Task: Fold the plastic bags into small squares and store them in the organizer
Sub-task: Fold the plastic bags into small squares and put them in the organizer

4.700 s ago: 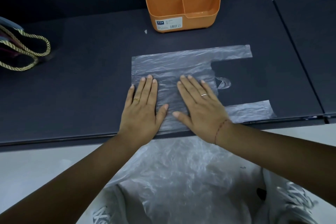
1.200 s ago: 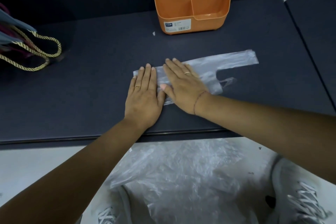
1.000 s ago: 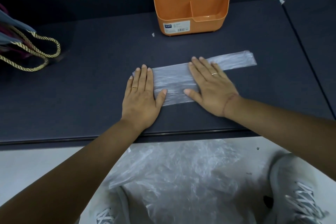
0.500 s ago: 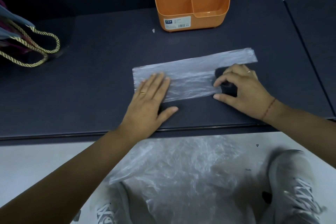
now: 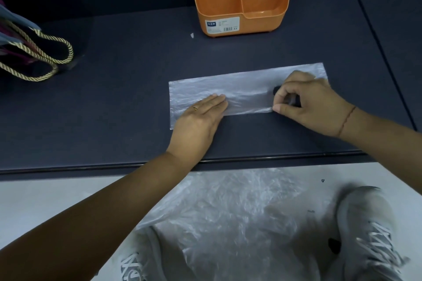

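Rope-handled tote [image 5: 34, 52]: lies at 9 o'clock on the desk [image 5: 118, 107], well apart from the work, so it will not get in the way.
Left hand [image 5: 198, 118]: lies flat, fingers straight and together, pressing on the left part of the plastic bag [image 5: 246, 89]. It makes a good anchor if it bears down without sliding.
Plastic bag: lies flat on the desk as a long narrow strip running from 9 to 3 o'clock. It is not yet a square.
Organizer [image 5: 219, 0]: stands at 12 o'clock from the strip, apart from it, with clear folded plastic showing in its back compartments.
Right hand [image 5: 308, 100]: thumb and curled fingers pinch the strip's near edge towards its right end.
Step in hand: probably turning the right end over towards 9 o'clock.
Doing it well: lift the end low, match the long edges before creasing, and press the air out towards the fold. The thin film looks slippery, so the layers may creep.
Loose bags [image 5: 230, 210]: a crumpled clear heap at 6 o'clock, below the desk's near edge.
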A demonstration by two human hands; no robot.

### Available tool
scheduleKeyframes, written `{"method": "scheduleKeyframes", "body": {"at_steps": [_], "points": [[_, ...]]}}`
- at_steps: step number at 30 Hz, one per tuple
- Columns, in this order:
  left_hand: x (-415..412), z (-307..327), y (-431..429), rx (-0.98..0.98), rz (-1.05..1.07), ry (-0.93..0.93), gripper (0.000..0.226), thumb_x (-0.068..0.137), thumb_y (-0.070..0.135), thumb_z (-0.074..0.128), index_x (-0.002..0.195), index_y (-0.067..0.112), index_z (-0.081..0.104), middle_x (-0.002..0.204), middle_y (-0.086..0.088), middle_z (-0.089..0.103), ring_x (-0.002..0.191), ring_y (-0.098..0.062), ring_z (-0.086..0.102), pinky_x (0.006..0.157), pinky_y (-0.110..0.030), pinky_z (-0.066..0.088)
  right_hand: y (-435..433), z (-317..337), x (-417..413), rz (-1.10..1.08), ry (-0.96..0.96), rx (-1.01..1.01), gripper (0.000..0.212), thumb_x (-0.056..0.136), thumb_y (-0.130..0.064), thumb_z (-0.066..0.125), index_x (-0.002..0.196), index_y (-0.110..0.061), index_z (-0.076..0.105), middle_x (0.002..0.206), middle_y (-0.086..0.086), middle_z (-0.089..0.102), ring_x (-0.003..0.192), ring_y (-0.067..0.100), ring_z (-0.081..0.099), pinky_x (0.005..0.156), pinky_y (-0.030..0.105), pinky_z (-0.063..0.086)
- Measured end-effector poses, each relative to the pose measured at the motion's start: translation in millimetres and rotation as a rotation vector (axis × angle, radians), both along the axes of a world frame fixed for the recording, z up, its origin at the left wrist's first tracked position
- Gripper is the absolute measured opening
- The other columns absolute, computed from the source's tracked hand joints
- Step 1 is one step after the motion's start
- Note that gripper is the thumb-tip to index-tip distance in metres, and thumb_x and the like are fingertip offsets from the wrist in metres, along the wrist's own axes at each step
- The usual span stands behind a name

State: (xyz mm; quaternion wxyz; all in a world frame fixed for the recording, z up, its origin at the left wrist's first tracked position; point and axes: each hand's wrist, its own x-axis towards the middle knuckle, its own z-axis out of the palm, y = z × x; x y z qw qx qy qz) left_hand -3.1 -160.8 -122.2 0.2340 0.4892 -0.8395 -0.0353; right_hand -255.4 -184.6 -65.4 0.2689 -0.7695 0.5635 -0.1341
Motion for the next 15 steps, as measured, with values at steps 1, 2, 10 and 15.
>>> {"method": "scheduleKeyframes", "body": {"at_steps": [1,2,10,15], "points": [[0,-1,0,-0.010,0.000,-0.007,0.027,0.093,0.009,0.056,0.114,0.003,0.072,0.120,-0.009,0.069,0.112,-0.025,0.066,0.098,-0.034,0.050,3,3,3,-0.009,0.086,-0.117,0.019,0.075,-0.035,0.075,0.088,-0.027,0.064,0.102,-0.008,0.051,0.099,0.011,0.050,0.097,0.030,0.024],[0,-3,1,-0.015,0.005,-0.016,0.027,0.090,0.004,0.061,0.114,0.003,0.072,0.120,-0.009,0.070,0.112,-0.025,0.066,0.098,-0.034,0.050,7,5,8,0.006,0.138,-0.210,0.035,0.071,-0.044,0.077,0.098,-0.025,0.064,0.112,-0.005,0.050,0.108,0.017,0.047,0.098,0.027,0.017],[-10,10,19,0.055,0.022,0.072,0.032,0.096,0.019,0.049,0.111,0.004,0.073,0.114,-0.008,0.072,0.107,-0.023,0.069,0.089,-0.035,0.057,15,-29,47,0.247,0.157,-0.314,0.036,0.086,-0.026,0.055,0.117,-0.012,0.068,0.127,0.007,0.064,0.114,0.026,0.062,0.108,0.039,0.033],[20,10,29,0.137,0.085,0.208,0.030,0.096,0.026,0.053,0.111,0.012,0.075,0.118,0.002,0.070,0.116,-0.010,0.061,0.105,-0.018,0.041,16,-29,22,0.144,-0.076,-0.206,0.033,0.095,-0.028,0.048,0.109,-0.012,0.073,0.118,-0.002,0.069,0.116,0.013,0.059,0.105,0.024,0.039]]}}
